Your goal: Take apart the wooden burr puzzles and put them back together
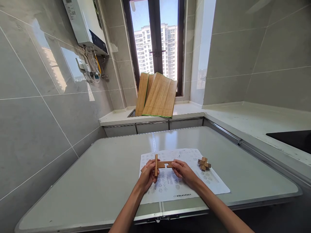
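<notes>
**Two wooden pieces held together above a printed sheet**

The left hand (148, 176) has its fingers curled around a wooden stick (156, 165), which stands upright with the thumb pressed against its near side. The right hand (184, 171) pinches one end of a notched bar (166, 165) between thumb and fingertips. The bar lies level, and its far end meets the stick at about mid-height, so the two form a sideways T. Both pieces are held just above a printed sheet (184, 187) that lies flat on the grey table (97, 187), close to its near edge.

A small wooden knot (204, 163) of crossed pieces rests on the sheet just to the right of the right hand, not touching it. Whether the bar sits in a slot of the stick or only touches it cannot be told.

At the far end, bamboo mats (157, 95) lean against the window (156, 35) on the pale counter (243, 113). A water heater (85, 22) hangs on the tiled wall at the left, and a black cooktop (291, 139) is set in the counter at the right.
</notes>
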A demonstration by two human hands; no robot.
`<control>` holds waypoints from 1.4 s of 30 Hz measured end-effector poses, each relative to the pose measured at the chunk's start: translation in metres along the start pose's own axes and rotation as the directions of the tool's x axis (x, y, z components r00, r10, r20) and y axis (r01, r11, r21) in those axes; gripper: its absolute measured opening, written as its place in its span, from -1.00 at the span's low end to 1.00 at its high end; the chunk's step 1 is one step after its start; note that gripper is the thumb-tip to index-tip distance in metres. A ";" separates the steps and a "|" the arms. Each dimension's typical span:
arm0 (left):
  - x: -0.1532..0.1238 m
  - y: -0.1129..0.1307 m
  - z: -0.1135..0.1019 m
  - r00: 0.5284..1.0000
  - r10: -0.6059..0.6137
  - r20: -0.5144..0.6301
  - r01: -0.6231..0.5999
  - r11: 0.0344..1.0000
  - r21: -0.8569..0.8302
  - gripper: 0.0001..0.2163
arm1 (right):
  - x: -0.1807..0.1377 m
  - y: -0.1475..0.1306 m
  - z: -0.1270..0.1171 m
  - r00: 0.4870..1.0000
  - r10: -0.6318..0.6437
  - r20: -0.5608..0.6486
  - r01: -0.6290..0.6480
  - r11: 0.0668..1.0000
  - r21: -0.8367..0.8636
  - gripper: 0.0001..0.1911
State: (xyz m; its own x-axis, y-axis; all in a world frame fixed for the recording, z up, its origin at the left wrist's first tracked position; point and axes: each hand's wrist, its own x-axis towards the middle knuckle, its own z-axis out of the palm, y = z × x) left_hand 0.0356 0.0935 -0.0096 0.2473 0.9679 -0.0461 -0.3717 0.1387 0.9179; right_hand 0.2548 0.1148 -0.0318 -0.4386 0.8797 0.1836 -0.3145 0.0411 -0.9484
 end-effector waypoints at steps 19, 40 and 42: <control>-0.002 0.009 -0.006 0.976 0.192 -0.101 -0.173 0.970 0.171 -0.47 | 0.003 0.001 -0.004 0.995 -0.062 -0.075 0.053 0.992 -0.117 -0.58; -0.001 -0.009 -0.003 0.842 0.539 0.009 -0.192 0.284 0.939 -0.80 | 0.002 0.009 -0.005 0.912 -0.258 -0.319 -0.017 0.754 -0.657 -0.49; 0.000 -0.011 -0.005 0.839 0.542 0.037 -0.201 0.245 0.949 -0.80 | 0.001 0.011 -0.003 0.929 -0.247 -0.274 -0.013 0.719 -0.695 -0.49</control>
State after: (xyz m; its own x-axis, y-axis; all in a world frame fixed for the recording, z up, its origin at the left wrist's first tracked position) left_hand 0.0351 0.0932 -0.0217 0.0394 0.8797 0.4739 0.7082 -0.3592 0.6078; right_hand 0.2533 0.1171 -0.0429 -0.0993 0.9371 0.3345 0.3649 0.3470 -0.8640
